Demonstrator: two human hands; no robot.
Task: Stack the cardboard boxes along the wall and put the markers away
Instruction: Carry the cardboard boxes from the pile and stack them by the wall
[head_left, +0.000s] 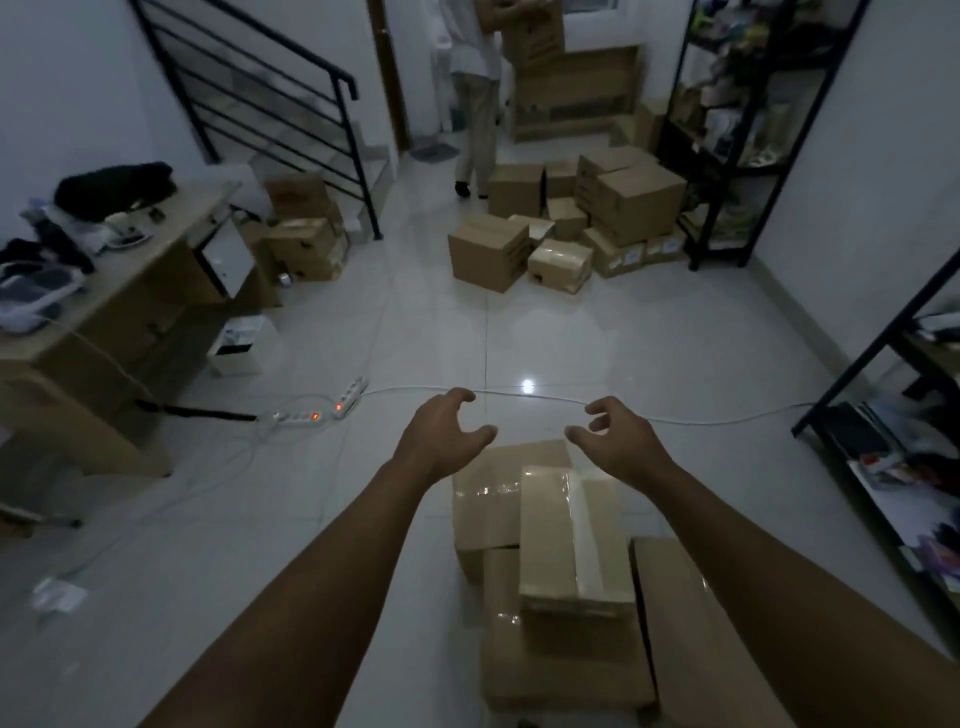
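Both arms are reaching out over the near pile of cardboard boxes (561, 561) on the tiled floor (623, 332). The left hand (441, 436) and right hand (618, 441) are hovering above the farthest box, fingers spread and loosely curved, holding nothing. More cardboard boxes (571, 218) are lying jumbled beside the black shelving (727, 156), another person (475, 104) standing behind them. No markers are showing.

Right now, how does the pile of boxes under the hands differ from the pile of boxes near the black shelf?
The near pile lies right below the left hand and right hand, both empty; the far pile sits across the floor beside the black shelf. The near pile shows few boxes, the far pile many more. Both are brown cardboard on white tiles.
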